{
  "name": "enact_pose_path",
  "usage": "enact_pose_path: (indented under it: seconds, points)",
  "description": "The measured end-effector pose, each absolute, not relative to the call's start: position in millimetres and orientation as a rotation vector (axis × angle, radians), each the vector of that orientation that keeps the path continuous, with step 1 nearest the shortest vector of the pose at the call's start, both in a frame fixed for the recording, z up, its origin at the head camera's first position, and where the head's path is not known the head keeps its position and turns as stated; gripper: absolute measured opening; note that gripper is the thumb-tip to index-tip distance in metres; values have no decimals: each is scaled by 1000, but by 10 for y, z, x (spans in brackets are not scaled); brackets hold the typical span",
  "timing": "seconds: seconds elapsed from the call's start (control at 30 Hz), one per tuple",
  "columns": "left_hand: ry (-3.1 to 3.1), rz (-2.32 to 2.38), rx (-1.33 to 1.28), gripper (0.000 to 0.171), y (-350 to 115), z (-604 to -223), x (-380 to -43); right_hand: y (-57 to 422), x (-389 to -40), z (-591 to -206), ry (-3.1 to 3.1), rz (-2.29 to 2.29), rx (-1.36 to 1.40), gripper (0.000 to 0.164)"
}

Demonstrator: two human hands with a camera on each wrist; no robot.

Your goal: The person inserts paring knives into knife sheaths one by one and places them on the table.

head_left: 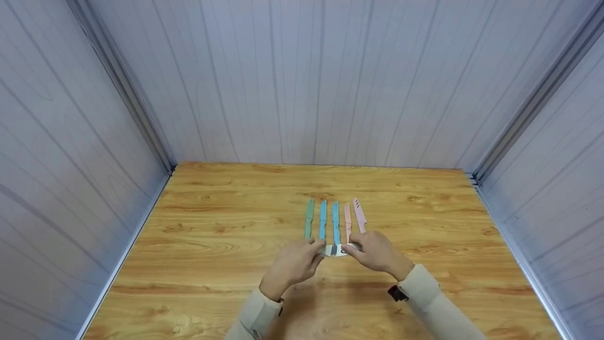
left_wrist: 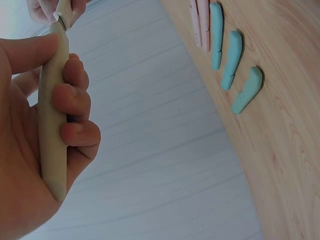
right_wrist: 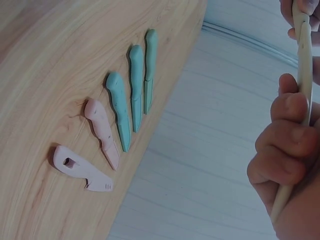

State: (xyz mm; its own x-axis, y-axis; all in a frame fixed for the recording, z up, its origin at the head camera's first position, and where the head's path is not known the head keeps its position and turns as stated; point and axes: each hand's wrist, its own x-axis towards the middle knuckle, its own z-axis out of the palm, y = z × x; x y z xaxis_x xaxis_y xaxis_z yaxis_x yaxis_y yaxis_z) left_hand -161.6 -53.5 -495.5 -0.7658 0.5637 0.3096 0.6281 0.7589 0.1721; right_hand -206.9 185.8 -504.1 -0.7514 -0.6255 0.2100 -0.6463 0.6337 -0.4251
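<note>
My left hand [head_left: 295, 264] and my right hand [head_left: 377, 252] hold a cream-white knife [head_left: 335, 250] by its opposite ends, above the table. A short strip of grey metal blade shows between the two cream-white parts. In the left wrist view, the left thumb presses along one part [left_wrist: 54, 110] while the fingers curl round it. Curled right fingers [right_wrist: 287, 132] grip the other part in the right wrist view. Which part is handle and which is cover I cannot tell. Just beyond the hands lie a green knife [head_left: 309, 219], two blue knives [head_left: 323, 219], a pink knife [head_left: 348, 222] and a lilac knife [head_left: 360, 215].
The knives lie side by side in a row on the wood-grain table [head_left: 226, 245]. Pale panelled walls [head_left: 297, 85] enclose the table at the back, left and right. Metal strips [head_left: 127, 264] run along the side edges.
</note>
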Motion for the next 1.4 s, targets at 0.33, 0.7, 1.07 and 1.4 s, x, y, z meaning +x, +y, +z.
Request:
enact_pose_path:
  seconds: [0.33, 0.7, 1.07, 1.4]
  points:
    - [-2750, -370, -909, 17, -530, -4962, -1618, 1838, -2072, -5050, -2821, 719, 1066, 35]
    - [-2741, -322, -914, 14, -494, -4980, -1616, 1821, -2077, -5098, -2827, 709, 1084, 35]
    - [-2751, -330, -918, 14, -483, -4982, -1632, 1817, -2079, -5085, -2816, 719, 1077, 35]
    - [-2741, -306, -926, 15, -483, -4973, -1647, 1792, -2095, -5084, -2792, 720, 1110, 34]
